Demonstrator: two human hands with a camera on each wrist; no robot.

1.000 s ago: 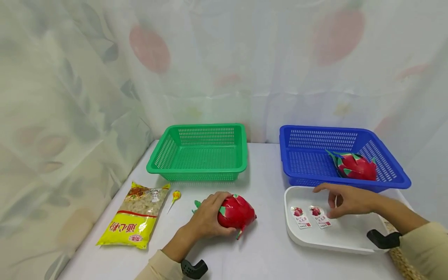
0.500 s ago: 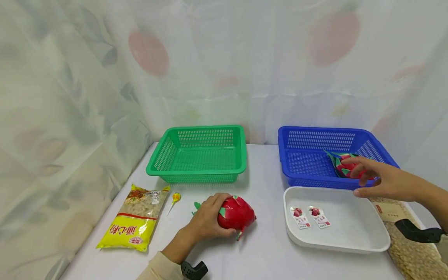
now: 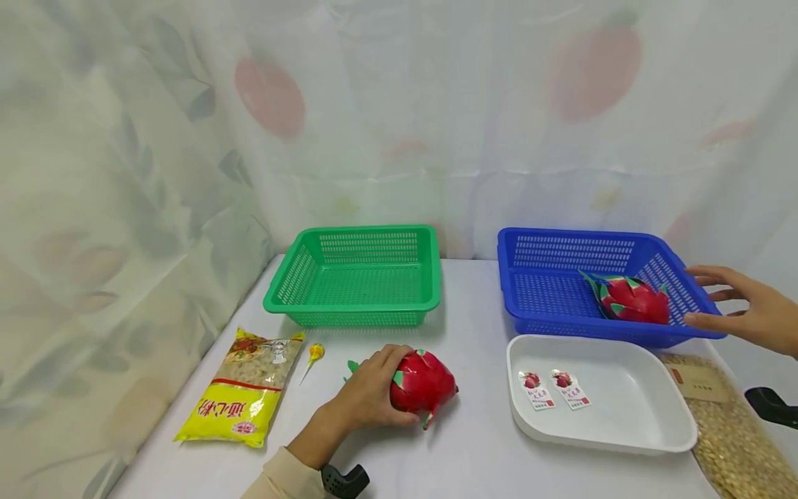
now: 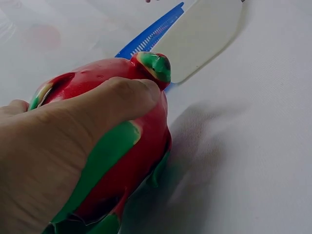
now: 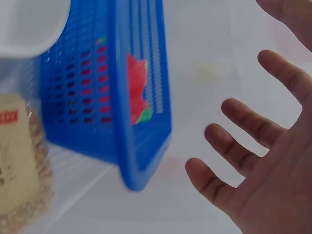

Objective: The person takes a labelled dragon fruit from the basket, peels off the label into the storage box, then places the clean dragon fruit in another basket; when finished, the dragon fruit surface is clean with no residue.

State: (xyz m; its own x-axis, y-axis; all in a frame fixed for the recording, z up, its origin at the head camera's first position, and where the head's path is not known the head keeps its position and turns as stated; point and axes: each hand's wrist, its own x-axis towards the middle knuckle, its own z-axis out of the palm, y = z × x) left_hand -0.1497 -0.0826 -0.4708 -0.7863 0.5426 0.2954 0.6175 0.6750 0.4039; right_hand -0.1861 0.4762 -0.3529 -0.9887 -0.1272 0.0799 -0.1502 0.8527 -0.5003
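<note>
On the table, my left hand point(image 3: 373, 395) grips a red dragon fruit point(image 3: 425, 382) with green scales. Its thumb lies across the fruit's skin in the left wrist view, while the other fingers are mostly hidden. My right hand point(image 3: 751, 312) is at the right end of the blue basket point(image 3: 542, 324), fingers spread and holding nothing. In the right wrist view a gap shows between those fingertips and the basket rim. A second dragon fruit point(image 3: 636, 301) lies inside the blue basket. Two small cards point(image 3: 537, 390) with dragon fruit pictures lie in the white tray point(image 3: 636, 409).
A green basket point(image 3: 352, 307) stands at the back left. Below it lie a yellow pasta bag point(image 3: 243, 388) and a yellow lollipop point(image 3: 316, 352). A bag of grain point(image 3: 736, 430) is at the right, beside the white tray. Patterned curtains point(image 3: 386, 118) hang behind the table.
My right hand has moved from above the white tray, past the dragon fruit in the blue basket, to the basket's right end, and its fingers have spread. My left hand keeps its grip.
</note>
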